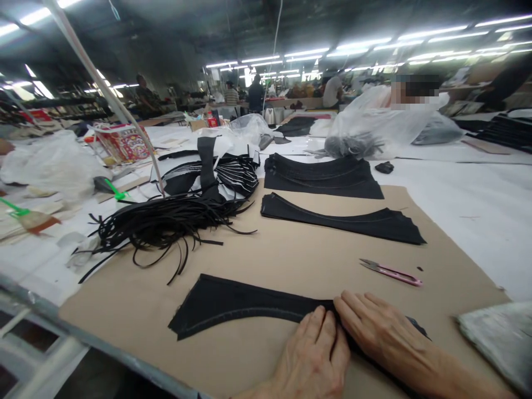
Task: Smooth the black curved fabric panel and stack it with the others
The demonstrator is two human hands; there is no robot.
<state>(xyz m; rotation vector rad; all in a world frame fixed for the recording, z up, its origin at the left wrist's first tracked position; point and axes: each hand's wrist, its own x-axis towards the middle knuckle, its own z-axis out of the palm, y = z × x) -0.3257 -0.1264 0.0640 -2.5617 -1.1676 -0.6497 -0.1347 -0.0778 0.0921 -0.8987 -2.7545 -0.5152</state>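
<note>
A curved black fabric piece [233, 302] lies on the brown board, with a pale line along its lower curved edge. My left hand [311, 352] rests on its near edge, fingers extended and fingertips pressing the cloth. Right beside it, my right hand [382, 327] has its fingers bent over the same piece; its thumb is hidden. The right part of the fabric is mostly covered by my hands, and a dark edge shows below my right wrist. Beyond my right hand lies a pair of thread snips [390, 271] with pink handles.
Two stacks of cut black fabric, one nearer [332, 217] and one farther [320, 177], lie across the brown board [291, 252]. Black strips [166, 221] are heaped at left. A whitish folded cloth [499, 338] sits at right. Plastic bags, brushes and other people are farther back.
</note>
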